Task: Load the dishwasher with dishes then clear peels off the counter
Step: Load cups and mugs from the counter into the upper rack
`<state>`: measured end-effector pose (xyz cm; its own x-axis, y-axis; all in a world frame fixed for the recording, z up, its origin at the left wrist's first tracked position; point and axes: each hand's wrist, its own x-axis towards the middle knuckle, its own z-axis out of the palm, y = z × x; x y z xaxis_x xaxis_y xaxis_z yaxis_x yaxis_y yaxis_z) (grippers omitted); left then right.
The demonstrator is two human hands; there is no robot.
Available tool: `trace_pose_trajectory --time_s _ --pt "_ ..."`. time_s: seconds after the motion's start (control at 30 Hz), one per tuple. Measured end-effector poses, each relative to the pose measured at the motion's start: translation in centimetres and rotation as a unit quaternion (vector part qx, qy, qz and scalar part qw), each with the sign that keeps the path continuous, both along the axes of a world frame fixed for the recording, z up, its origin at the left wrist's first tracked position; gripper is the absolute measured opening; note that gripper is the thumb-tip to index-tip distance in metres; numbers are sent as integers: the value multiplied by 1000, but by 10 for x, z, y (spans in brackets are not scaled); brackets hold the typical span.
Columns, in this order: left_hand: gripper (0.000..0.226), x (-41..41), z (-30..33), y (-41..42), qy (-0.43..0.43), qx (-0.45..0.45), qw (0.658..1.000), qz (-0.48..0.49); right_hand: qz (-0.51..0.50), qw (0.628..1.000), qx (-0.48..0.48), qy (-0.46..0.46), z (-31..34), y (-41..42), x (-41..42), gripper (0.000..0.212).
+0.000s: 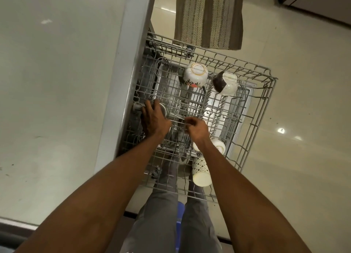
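Note:
I look straight down on the pulled-out upper dishwasher rack, a grey wire basket. My left hand grips a small steel cup at the rack's left side. Just right of it, my right hand pinches thin metal cutlery that lies across the wires. A white cup with a gold rim and a brown-and-white cup sit upside down at the far side. A white bowl is partly hidden under my right forearm. A patterned tumbler lies near the front.
The pale counter fills the left, with its grey edge along the rack. A striped brown mat lies on the glossy tile floor beyond the rack. My grey-trousered legs stand below, beside something blue.

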<state>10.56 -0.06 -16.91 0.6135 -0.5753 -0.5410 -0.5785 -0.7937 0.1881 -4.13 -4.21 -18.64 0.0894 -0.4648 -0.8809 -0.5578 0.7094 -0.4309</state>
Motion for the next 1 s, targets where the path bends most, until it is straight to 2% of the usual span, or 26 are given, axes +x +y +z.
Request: trace_pose_trajectory --time_s 0.17,0.3,0.43,0.5,0.57,0.67,0.8,1.0 --pt "87 1 -8 -2 11 8 1000 -9 -26 999 17 -4 -5 -1 -3 29" --pt "106 -2 -11 2 20 -17 999 24 -15 1000 24 5 -12 -1 -4 30" --pt "95 1 -13 0 9 -6 1000 -2 89 995 -14 33 -10 -3 -1 31" --pt "93 3 -15 -2 10 1 1000 -5 169 982 -59 58 -9 0 4 30" --pt "93 6 -16 -2 14 1 1000 -4 207 972 -89 71 -7 6 5 31" --pt "93 7 -16 2 19 -3 1000 1 220 965 -120 71 -6 13 0 34" --pt "104 5 -4 13 28 -21 999 33 214 969 -95 85 7 11 -19 33" --pt "92 -12 36 32 60 -28 993 97 232 953 -163 108 52 0 -49 26"
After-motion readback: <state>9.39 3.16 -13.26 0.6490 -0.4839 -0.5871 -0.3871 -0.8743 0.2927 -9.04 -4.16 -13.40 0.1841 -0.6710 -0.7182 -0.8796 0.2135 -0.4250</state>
